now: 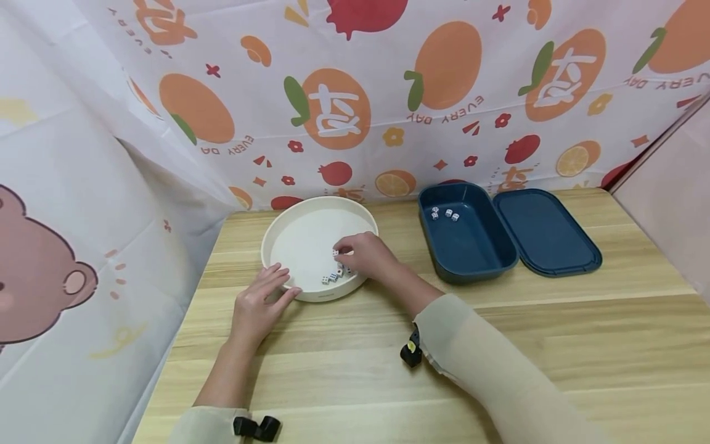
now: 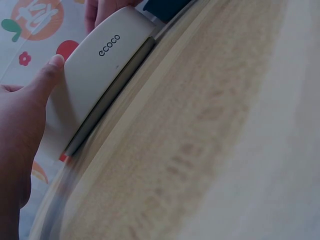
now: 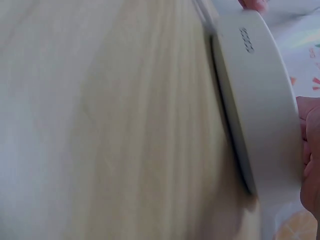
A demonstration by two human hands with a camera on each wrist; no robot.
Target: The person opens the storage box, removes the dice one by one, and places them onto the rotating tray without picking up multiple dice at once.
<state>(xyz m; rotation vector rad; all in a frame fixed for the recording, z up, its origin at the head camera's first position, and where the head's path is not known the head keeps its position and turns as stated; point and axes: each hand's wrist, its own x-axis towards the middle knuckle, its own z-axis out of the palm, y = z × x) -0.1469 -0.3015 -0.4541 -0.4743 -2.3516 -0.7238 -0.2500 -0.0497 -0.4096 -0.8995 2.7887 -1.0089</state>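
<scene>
A round cream tray (image 1: 305,237) stands on the table, with several small white dice (image 1: 333,277) near its front right wall. Over these, my right hand (image 1: 363,254) reaches inside the rim and pinches one die (image 1: 335,253) between thumb and fingertips. My left hand (image 1: 257,305) rests on the tray's front left rim, its fingers and thumb spread along the edge. In the left wrist view the thumb (image 2: 56,62) touches the rim beside the printed lettering. The right wrist view shows only the tray's outer wall (image 3: 265,110) and part of the right hand (image 3: 311,145); the dice are hidden there.
Right of the tray stands a deep blue container (image 1: 471,240) with several dice (image 1: 445,214) in its far left end. Its flat blue lid (image 1: 546,231) lies against its right side. A fruit-print cloth (image 1: 383,135) hangs behind the wooden table (image 1: 344,370).
</scene>
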